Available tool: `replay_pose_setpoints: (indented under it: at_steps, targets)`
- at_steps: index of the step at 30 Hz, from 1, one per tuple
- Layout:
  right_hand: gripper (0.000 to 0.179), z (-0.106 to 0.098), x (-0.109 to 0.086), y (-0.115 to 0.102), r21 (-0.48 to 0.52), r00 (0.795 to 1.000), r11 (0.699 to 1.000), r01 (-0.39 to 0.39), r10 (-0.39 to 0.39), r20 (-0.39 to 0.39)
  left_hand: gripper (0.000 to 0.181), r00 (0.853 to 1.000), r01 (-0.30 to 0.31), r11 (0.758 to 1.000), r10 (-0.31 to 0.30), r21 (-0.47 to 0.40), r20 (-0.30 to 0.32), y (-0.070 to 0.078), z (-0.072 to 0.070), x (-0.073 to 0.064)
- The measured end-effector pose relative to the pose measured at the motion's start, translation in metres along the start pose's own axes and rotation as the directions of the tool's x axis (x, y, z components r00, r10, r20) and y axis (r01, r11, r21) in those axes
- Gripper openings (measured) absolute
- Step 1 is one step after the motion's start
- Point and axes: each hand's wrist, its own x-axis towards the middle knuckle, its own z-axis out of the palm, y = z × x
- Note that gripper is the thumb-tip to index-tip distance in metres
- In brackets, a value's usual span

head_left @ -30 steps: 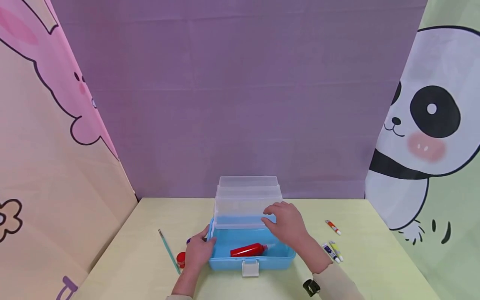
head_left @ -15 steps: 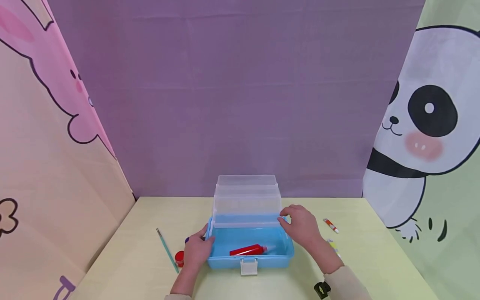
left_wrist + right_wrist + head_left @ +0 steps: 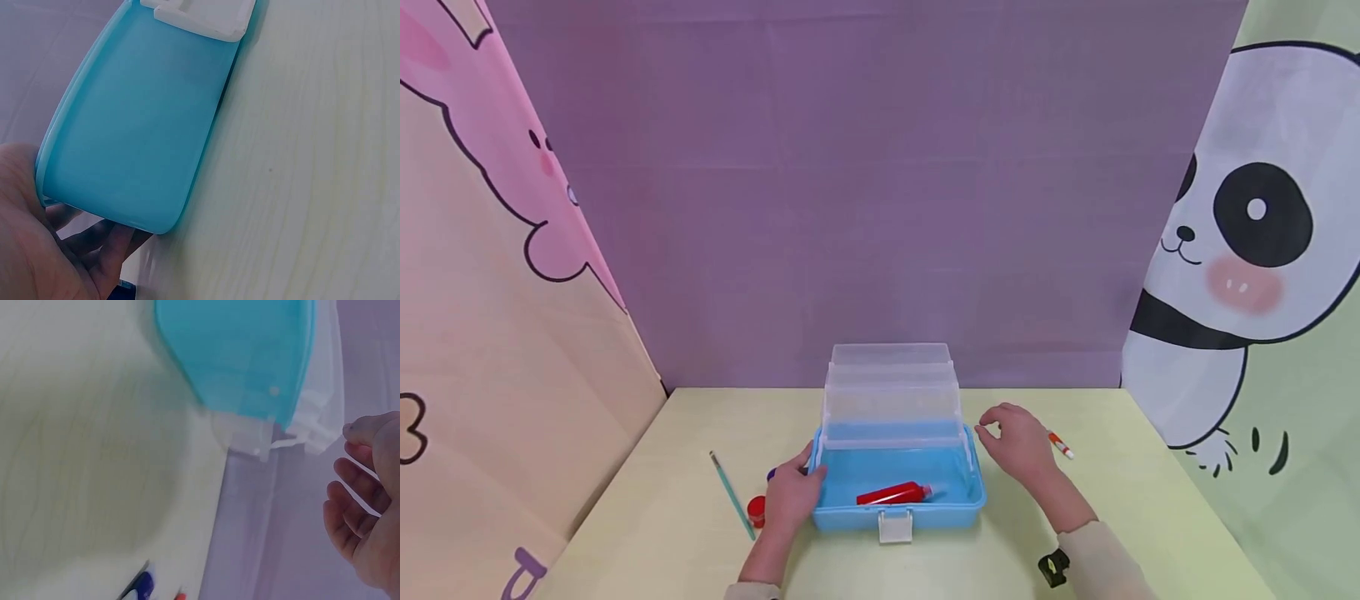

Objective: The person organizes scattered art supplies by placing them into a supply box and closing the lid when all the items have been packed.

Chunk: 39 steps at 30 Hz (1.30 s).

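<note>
In the middle of the table, close to the person, sits a light blue plastic storage box (image 3: 846, 520). Its clear lid (image 3: 891, 375) is up and leans back behind it. A white latch (image 3: 895, 527) hangs on the front wall. Inside the box, near the front, a red squeeze bottle (image 3: 887, 494) lies on its side, with its tip pointing right.

The left hand (image 3: 793, 496) holds the box by its left end. The thumb is at the top edge, and the other fingers bend around the outside.

The right hand (image 3: 1018, 442) is in the air, just past the right side of the box and not touching it. Its fingers are softly bent and bare, with a gap between the thumb and the pointing finger.

Just behind the left hand, a bit of something purple (image 3: 771, 474) peeks out, mostly hidden. Beside that wrist is a little red pot (image 3: 756, 511), and next to it lies a thin teal stick (image 3: 730, 492), maybe a pencil or a brush.

On the other side, an orange-red paint tube (image 3: 1061, 445) with a white cap lies near the right wrist. The right wrist view shows part of a dark blue tube (image 3: 145, 584) at its bottom edge.

At the back hangs a big purple cloth (image 3: 887, 183).
</note>
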Motion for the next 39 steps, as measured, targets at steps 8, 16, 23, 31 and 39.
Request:
replay_pose_setpoints:
  at_steps: [8, 16, 23, 31, 39]
  targets:
    - [0.005, 0.000, 0.002, 0.029, 0.022, 0.999, 0.999, -0.034, 0.034, 0.002, 0.059, 1.000, 0.000, 1.000, 0.000, 0.010, -0.008, -0.001, 0.001, 0.001]
    - [0.009, -0.007, 0.006, 0.055, 0.020, 0.991, 0.994, -0.108, 0.106, 0.076, 0.059, 1.000, 0.011, 1.000, -0.011, 0.019, -0.004, 0.000, 0.000, 0.001]
    - [0.010, -0.014, 0.008, 0.077, 0.021, 0.986, 0.991, -0.133, 0.131, 0.100, 0.059, 1.000, -0.001, 1.000, 0.001, 0.013, -0.002, 0.000, -0.001, 0.003]
    - [0.012, -0.014, 0.009, 0.109, -0.012, 0.964, 0.978, -0.209, 0.208, 0.166, 0.058, 1.000, 0.006, 1.000, -0.006, -0.004, 0.011, 0.001, -0.001, 0.001]
    - [0.015, -0.020, 0.003, 0.140, -0.009, 0.923, 0.947, -0.321, 0.315, 0.219, 0.059, 1.000, -0.004, 1.000, 0.004, 0.010, -0.001, 0.000, 0.001, -0.001]
